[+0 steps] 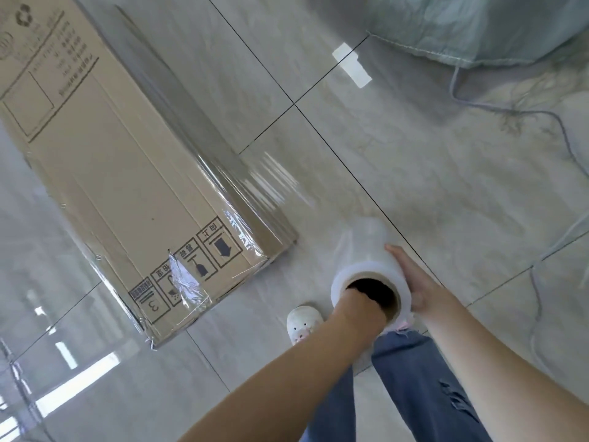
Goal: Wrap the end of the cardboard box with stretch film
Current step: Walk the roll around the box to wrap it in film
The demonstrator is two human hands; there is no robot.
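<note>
Because the left hand is pushed into the open core of the stretch film roll, its fingers are hidden inside the tube and their spread cannot be told; only the wrist and forearm show. Along the roll's far side the right hand lies flat against the film, fingers extended and close together, the thumb tucked near the roll's rim. Much of the head view is smeared by motion, so the printed text on the cardboard box is hard to read, and the box's upper end is cut off by the frame's top-left corner.

That long, flat box lies on the grey tiled floor, running from top left down toward the middle. Its near end carries handling symbols and a crumpled scrap of clear film. A transparent sheet stretches from the roll to the box's right edge, glinting with white streaks. Below the roll, one white shoe and blue jeans are visible. A pale sack sits at the top right, partly out of frame.
</note>
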